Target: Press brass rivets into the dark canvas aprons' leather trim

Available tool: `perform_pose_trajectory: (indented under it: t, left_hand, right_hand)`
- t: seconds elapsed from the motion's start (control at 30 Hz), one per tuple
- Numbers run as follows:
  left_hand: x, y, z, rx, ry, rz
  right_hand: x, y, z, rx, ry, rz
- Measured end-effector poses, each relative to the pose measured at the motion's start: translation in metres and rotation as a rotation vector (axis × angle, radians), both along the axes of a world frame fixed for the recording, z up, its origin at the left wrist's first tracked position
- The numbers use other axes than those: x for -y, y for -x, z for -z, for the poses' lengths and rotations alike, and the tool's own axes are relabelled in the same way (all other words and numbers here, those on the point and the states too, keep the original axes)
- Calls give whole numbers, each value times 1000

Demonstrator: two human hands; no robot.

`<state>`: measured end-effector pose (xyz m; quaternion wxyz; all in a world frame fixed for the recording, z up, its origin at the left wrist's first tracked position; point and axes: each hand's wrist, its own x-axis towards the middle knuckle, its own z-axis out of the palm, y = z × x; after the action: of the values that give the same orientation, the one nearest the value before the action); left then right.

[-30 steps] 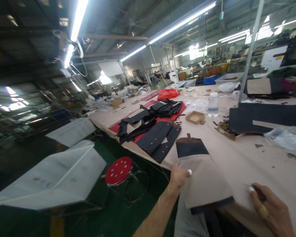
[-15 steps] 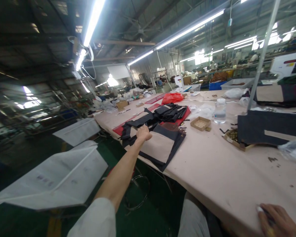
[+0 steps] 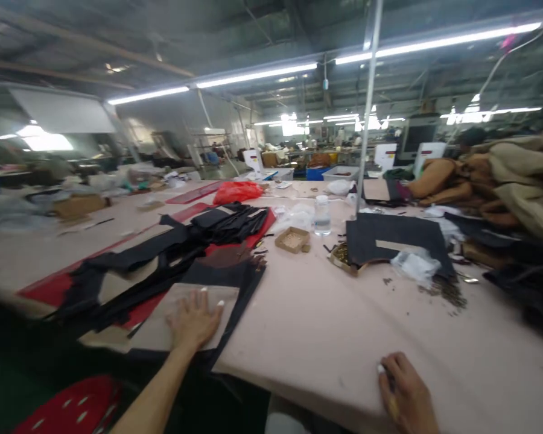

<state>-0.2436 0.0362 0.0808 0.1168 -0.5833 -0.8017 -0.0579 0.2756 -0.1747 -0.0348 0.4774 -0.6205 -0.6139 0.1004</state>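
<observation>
My left hand (image 3: 195,324) lies flat with fingers spread on a beige panel (image 3: 156,322), which rests on a black fabric piece (image 3: 219,272) at the table's near edge. White coverings show on some of its fingertips. More black fabric pieces (image 3: 226,220) lie in a loose heap just beyond, over red sheeting (image 3: 45,292). At the lower right, my right hand (image 3: 406,392) rests on the tabletop with its fingers curled. Something small and dark, partly yellowish, shows within that grip, mostly hidden; a white tip covers one finger.
On the pale table (image 3: 308,319) stand a small cardboard tray (image 3: 292,240) and a clear bottle (image 3: 322,217). A dark panel (image 3: 396,238) lies beside a metal pole (image 3: 366,120). Brown garments (image 3: 489,181) are piled at right. A red stool (image 3: 72,407) stands lower left.
The view has swung right. My left hand has moved from the edge of the black heap onto the beige panel, its fingers now spread. The right hand stays curled on the table.
</observation>
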Motion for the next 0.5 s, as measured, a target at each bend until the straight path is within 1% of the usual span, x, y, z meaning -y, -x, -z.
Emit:
perform_pose_trajectory:
  t: [0.07,0.1,0.17,0.2,0.23,0.27,0.3,0.33,0.37,0.4,0.43,0.47,0.5]
  left_hand:
    - [-11,0,-8,6,39,-8]
    - [-12,-3,-12,11,51,-7]
    - [-5,-21,-15,-1,18,33]
    - [2,-36,-12,-12,-33,78]
    - [11,-55,-6,-23,-109,147]
    - [20,-76,4,-6,-193,221]
    - [31,-100,17,47,-236,327]
    - [41,-125,31,132,-251,437]
    - [51,-150,45,211,-266,505]
    - [60,-174,59,270,-268,551]
    - [67,-196,70,311,-277,564]
    - [72,-216,79,326,-284,548]
    - [75,-232,85,312,-287,511]
  right_hand:
    - [-3,1,-5,5,3,9]
    - [-4,-1,-6,3,9,2]
    - [-7,-12,-8,-23,41,-55]
    - [-10,-21,-10,-52,65,-102]
    - [-16,-34,-13,-88,87,-147]
    - [-24,-50,-17,-122,105,-179]
    - [-35,-69,-24,-147,112,-189]
    - [-48,-93,-32,-157,106,-168]
    - [-64,-120,-42,-139,99,-125]
    - [-81,-151,-53,-99,82,-61]
    - [-100,-183,-65,-62,65,18]
    - [-119,-216,-77,-20,82,100]
    - [-138,-249,-88,36,135,186]
